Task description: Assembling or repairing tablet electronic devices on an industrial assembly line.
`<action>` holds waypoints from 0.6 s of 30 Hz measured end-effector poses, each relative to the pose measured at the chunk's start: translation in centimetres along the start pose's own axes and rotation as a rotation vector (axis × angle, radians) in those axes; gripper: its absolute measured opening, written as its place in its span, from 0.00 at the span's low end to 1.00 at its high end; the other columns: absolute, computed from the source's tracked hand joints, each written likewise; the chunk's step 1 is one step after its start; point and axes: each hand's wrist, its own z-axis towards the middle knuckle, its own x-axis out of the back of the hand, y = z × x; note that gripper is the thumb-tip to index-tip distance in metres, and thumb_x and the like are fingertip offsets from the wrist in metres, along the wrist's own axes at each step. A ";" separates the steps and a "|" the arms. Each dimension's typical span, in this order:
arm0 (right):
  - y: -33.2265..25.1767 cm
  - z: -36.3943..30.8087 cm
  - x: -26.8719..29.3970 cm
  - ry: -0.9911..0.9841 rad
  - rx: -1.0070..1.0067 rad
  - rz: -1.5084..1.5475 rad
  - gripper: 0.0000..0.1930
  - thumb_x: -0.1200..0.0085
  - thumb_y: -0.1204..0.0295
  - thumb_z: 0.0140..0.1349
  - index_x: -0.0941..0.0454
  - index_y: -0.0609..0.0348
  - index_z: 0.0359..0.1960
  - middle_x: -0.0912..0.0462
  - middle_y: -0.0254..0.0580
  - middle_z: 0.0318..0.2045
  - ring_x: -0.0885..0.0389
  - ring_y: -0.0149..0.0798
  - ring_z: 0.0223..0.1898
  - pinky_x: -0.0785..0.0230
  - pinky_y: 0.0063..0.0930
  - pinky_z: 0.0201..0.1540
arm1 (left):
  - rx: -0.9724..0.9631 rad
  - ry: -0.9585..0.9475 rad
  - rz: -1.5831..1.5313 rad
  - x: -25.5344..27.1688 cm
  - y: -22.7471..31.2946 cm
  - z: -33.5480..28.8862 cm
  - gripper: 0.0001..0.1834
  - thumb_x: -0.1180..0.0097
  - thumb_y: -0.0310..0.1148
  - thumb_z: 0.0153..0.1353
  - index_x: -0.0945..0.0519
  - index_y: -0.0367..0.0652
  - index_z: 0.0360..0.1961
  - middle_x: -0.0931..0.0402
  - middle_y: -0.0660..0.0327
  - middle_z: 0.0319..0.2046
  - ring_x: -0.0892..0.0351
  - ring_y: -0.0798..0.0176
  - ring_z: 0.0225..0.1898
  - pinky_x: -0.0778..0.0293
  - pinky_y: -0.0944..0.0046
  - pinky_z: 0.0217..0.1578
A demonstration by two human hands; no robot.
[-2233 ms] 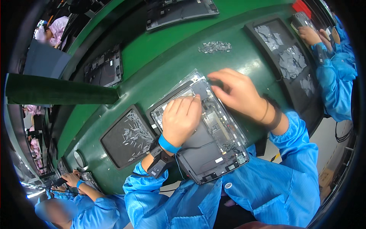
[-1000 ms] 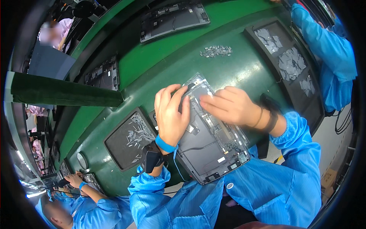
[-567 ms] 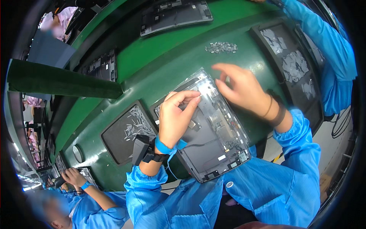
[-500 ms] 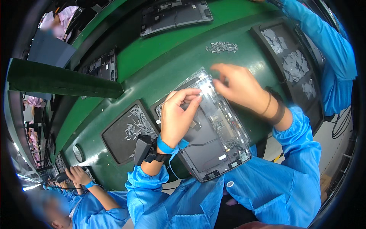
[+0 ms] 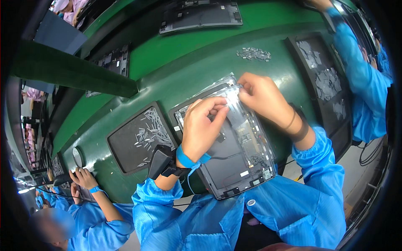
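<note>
An opened grey laptop base (image 5: pixel 238 167) lies on the green table (image 5: pixel 188 54) in front of me, its inner parts showing. My left hand (image 5: pixel 203 127) rests on its upper left part, fingers curled and pinching at something small near the top edge. My right hand (image 5: pixel 261 96) is at the far corner of the base, fingertips pressed together on a thin pale strip there. What the left fingers pinch is too small to tell. A blue wrist strap with a black box (image 5: pixel 165 161) sits on my left wrist.
A black tray (image 5: pixel 138 140) of small silver pieces lies left of the base. Another black tray (image 5: pixel 326 79) with pale pieces lies to the right. A loose pile of small silver parts (image 5: pixel 253 53) sits beyond. Other laptop bases (image 5: pixel 201 14) lie further back. Co-workers in blue sleeves stand left (image 5: pixel 90 188) and right (image 5: pixel 360 79).
My left hand lifted off the base's middle and curled its fingers toward the top edge. My right hand moved up to the far corner. The co-worker's arm on the right reached farther back.
</note>
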 end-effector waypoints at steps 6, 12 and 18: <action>0.6 0.3 -1.2 0.042 0.052 -0.073 0.07 0.46 0.76 0.53 0.22 0.67 0.33 0.20 0.57 0.23 0.18 0.56 0.26 0.26 0.43 0.31 | -0.031 -0.010 0.072 -0.4 0.1 -0.1 0.10 0.38 0.24 0.59 0.16 0.38 0.42 0.22 0.62 0.31 0.24 0.73 0.30 0.27 0.71 0.35; -0.3 -0.5 -0.1 -0.023 -0.049 0.051 0.12 0.47 0.75 0.55 0.20 0.65 0.40 0.20 0.56 0.22 0.18 0.55 0.25 0.27 0.43 0.30 | -0.028 -0.003 0.053 -0.4 -0.2 -0.1 0.10 0.38 0.24 0.59 0.16 0.38 0.42 0.21 0.61 0.32 0.24 0.72 0.30 0.26 0.71 0.35; 0.4 -0.2 -1.0 0.020 -0.007 0.027 0.13 0.48 0.75 0.55 0.19 0.64 0.41 0.21 0.54 0.19 0.19 0.55 0.23 0.27 0.43 0.28 | -0.029 -0.020 0.038 -0.5 -0.2 -0.3 0.10 0.38 0.23 0.59 0.16 0.38 0.42 0.20 0.61 0.32 0.24 0.71 0.30 0.26 0.71 0.35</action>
